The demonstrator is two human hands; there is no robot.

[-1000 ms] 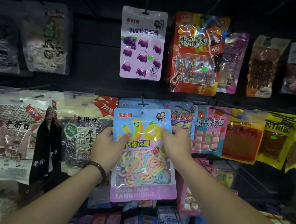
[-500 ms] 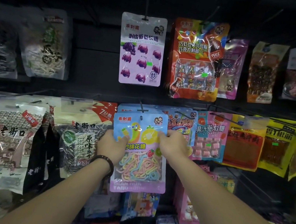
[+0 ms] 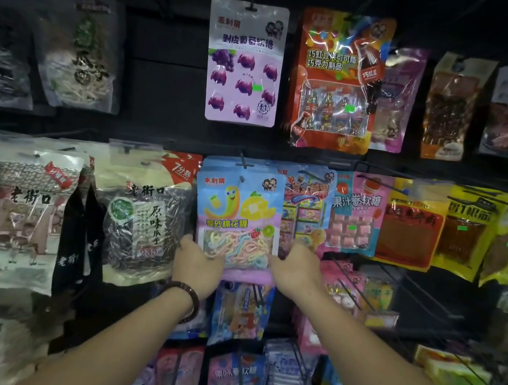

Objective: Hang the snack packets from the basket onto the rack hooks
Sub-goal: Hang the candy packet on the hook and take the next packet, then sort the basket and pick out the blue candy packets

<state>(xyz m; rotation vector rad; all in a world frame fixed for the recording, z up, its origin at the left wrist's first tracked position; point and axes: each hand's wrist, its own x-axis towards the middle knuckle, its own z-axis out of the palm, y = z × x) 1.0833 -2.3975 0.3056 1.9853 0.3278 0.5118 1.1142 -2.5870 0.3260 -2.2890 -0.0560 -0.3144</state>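
A blue and pink rope-candy packet [image 3: 237, 216] hangs in the middle row of the rack, its top at a black hook [image 3: 243, 163], in front of other blue packets. My left hand [image 3: 198, 265] grips its lower left corner, thumb on the front. My right hand [image 3: 296, 272] holds its lower right corner, fingers reaching behind the edge. A dark bead bracelet [image 3: 187, 298] sits on my left wrist. The basket is out of view.
The dark rack is full of hanging packets: a purple grape-candy packet [image 3: 243, 61] and a red chocolate packet [image 3: 336, 82] above, sunflower-seed bags [image 3: 139, 217] to the left, a pink roll-candy packet [image 3: 355, 215] to the right. Bare wire hooks [image 3: 350, 290] jut out lower right.
The candy packet went up and back against the rack onto the hook. Both hands slid from its upper sides down to its lower corners.
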